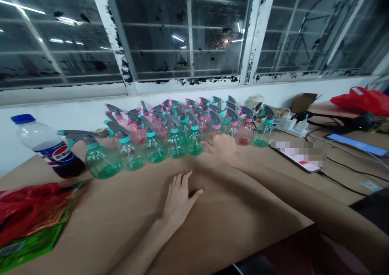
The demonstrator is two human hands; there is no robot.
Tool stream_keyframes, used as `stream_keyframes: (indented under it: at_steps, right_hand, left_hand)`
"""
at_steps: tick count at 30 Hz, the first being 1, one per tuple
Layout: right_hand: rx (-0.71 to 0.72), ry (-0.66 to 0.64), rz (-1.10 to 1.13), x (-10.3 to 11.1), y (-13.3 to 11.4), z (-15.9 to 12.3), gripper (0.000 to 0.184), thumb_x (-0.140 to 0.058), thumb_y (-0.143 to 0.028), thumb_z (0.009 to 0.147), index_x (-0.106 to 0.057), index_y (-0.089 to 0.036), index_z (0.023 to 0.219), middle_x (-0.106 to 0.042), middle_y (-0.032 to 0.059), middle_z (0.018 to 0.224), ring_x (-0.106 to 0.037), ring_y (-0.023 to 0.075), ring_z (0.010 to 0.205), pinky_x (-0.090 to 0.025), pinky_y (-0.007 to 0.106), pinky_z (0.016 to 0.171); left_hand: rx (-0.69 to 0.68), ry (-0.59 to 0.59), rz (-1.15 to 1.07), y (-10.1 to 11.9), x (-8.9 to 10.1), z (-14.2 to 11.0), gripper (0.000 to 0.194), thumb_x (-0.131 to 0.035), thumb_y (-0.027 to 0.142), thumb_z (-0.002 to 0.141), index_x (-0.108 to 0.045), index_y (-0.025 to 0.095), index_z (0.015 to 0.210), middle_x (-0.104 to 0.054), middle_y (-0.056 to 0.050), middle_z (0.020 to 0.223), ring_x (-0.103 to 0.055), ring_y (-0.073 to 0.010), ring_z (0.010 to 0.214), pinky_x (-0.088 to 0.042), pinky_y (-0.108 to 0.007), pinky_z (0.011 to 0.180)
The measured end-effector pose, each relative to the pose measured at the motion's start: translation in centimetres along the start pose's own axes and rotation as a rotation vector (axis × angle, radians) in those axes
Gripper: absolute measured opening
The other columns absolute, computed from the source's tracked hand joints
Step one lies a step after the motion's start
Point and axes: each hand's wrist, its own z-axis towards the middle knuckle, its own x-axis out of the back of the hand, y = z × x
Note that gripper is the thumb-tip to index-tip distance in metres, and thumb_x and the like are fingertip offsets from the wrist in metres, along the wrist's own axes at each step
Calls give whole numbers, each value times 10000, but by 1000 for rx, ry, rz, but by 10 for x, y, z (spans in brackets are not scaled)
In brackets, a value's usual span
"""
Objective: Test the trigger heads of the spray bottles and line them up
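Observation:
My left hand rests low over the table, its fingers stretched and apart, holding nothing. My right hand, smeared by motion, reaches to the front of the bottle group. Its fingers curl round the lower body of a spray bottle with a pink collar and grey head; the hand hides most of that bottle. To its left stands a front row of green spray bottles, among them one nearest and one at the far end. Pink spray bottles stand right of and behind the hand.
A cola bottle stands at the left, with a red and green packet in front. At the right lie a phone, a second phone, a power strip, cables and a red bag. Windows rise behind.

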Motion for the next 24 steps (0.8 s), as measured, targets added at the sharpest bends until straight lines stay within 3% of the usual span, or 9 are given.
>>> stream_keyframes:
  at_steps: [3,6,9,14,17,21,24]
  right_hand:
    - [-102,30,20,7,32,3,426,-443,-517,902,-641,-204,1113,-729,128,981,-678,304,966,-500,371,771]
    - [-184,32,56,3,50,16,526,-442,-562,885,-598,-170,1199,-721,151,1013,-669,306,994,-496,365,784]
    - [-205,8,106,-7,52,29,666,-453,-631,848,-521,-143,1297,-720,164,1012,-667,299,1005,-495,336,775]
    - [-178,-40,164,-15,49,33,678,-414,-686,832,-563,-188,1268,-721,154,1017,-669,296,998,-497,330,745]
    - [-149,-50,162,-7,55,20,680,-427,-707,811,-597,-199,1231,-729,157,957,-677,315,955,-496,356,732]
    - [-65,-98,169,9,62,-19,667,-449,-743,768,-691,-188,1049,-729,140,803,-691,306,805,-486,348,661]
    - [167,-104,311,17,58,-56,593,-445,-716,794,-691,-207,973,-698,70,730,-647,222,655,-448,303,593]
  left_hand:
    - [-13,19,1,-1,-2,0,495,-565,394,839,-446,182,1270,-538,-128,1258,-478,-306,1190,-394,-487,973]
    - [3,46,20,-1,0,1,475,-527,436,862,-451,181,1256,-544,-121,1244,-490,-300,1179,-389,-489,984]
    - [21,69,27,0,3,3,460,-500,444,880,-448,179,1252,-546,-115,1242,-493,-286,1187,-383,-480,1001]
    - [74,74,-49,-2,6,4,417,-482,441,900,-448,214,1249,-550,-86,1222,-522,-260,1157,-402,-471,990]
    - [75,64,-110,-3,6,4,378,-493,427,899,-468,228,1220,-559,-74,1214,-526,-245,1157,-402,-462,995]
    - [67,36,-156,3,7,4,373,-533,411,873,-479,244,1203,-571,-60,1213,-525,-247,1167,-397,-471,1003]
    - [78,-32,-157,14,10,0,579,-614,438,803,-408,247,1310,-506,-87,1319,-450,-286,1252,-342,-510,1046]
